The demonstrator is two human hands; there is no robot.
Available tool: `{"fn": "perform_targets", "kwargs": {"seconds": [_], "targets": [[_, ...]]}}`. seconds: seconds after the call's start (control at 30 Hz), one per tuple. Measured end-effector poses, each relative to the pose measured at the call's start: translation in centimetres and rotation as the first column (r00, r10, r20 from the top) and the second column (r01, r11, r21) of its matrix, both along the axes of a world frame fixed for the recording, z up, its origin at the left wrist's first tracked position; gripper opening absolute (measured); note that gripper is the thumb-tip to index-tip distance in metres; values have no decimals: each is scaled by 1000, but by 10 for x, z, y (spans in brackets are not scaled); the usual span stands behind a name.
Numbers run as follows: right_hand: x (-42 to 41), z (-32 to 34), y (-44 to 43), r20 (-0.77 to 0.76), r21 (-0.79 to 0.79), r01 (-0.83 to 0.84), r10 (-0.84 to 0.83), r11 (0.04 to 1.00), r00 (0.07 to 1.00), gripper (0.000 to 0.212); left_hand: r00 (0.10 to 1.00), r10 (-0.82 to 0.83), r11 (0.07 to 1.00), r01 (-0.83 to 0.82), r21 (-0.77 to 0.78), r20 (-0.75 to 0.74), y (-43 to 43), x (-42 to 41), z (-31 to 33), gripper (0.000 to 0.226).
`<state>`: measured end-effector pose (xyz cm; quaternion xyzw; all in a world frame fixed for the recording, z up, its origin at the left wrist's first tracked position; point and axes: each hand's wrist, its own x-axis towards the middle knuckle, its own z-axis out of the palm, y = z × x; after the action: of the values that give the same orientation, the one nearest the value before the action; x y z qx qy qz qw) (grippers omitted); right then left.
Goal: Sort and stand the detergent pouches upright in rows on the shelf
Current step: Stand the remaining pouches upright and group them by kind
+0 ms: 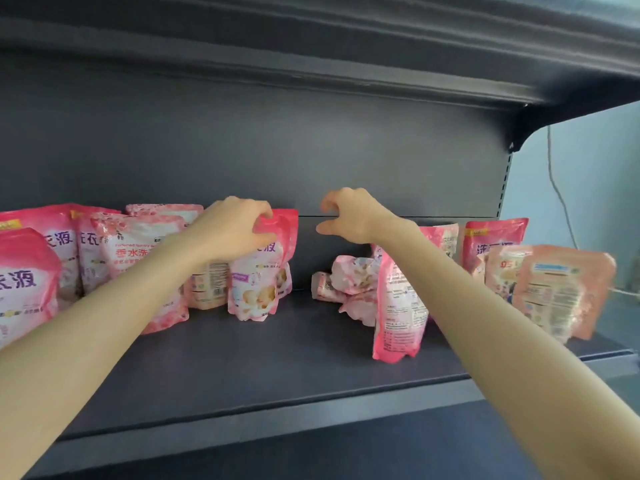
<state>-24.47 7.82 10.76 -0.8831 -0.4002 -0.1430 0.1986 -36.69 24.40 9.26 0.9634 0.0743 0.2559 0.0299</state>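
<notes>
My left hand (235,226) grips the top edge of an upright pink detergent pouch (263,278) near the middle of the dark shelf (263,368). Several pink pouches (52,265) stand in rows to its left. My right hand (349,216) hovers over the bare gap to the right, fingers loosely curled and holding nothing. A crumpled pouch (349,278) lies flat below it. A tall pink pouch (398,306) stands back-side out in front of my right forearm. More pouches (554,289) stand at the right end.
The shelf's dark back panel (277,150) rises behind, and an upper shelf (311,46) overhangs above. A pale wall with a hanging cable (561,195) shows past the right upright. The front lip (277,420) runs across below my forearms.
</notes>
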Motion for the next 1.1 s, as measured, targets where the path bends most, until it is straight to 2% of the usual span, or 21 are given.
{"fn": "perform_targets", "kwargs": {"seconds": [0.1,0.23,0.33,0.43,0.5,0.67,0.8,0.9,1.0,1.1], "targets": [[-1,16,-40,61,41,-38,35,998,998,46,998,5,999,-2,-49,64,-41,-4,12,37],[5,14,-104,59,100,-59,53,993,997,43,991,-24,984,46,-172,132,-97,2,5,37],[17,0,-139,28,106,-67,65,992,998,50,987,-62,956,101,-275,147,-130,16,-15,47],[29,-14,-158,-28,99,-79,82,992,996,61,991,-54,927,95,-363,122,-155,31,-32,64],[38,-20,-163,-45,105,-82,87,991,995,66,992,-55,889,100,-446,114,-165,45,-41,66],[58,-30,-162,-86,138,-86,98,987,991,68,991,-49,807,111,-580,121,-174,76,-64,40],[65,-35,-156,-49,159,-76,85,984,995,65,953,50,686,183,-704,297,-178,82,-77,13],[66,-42,-149,-56,275,-114,135,955,989,71,922,90,618,246,-747,378,-175,74,-78,12],[58,-49,-137,-218,500,-150,291,853,932,83,890,143,597,272,-755,434,-164,56,-72,10],[47,-68,-113,-456,582,-168,490,796,743,73,855,208,561,294,-774,476,-143,34,-65,7]]}}
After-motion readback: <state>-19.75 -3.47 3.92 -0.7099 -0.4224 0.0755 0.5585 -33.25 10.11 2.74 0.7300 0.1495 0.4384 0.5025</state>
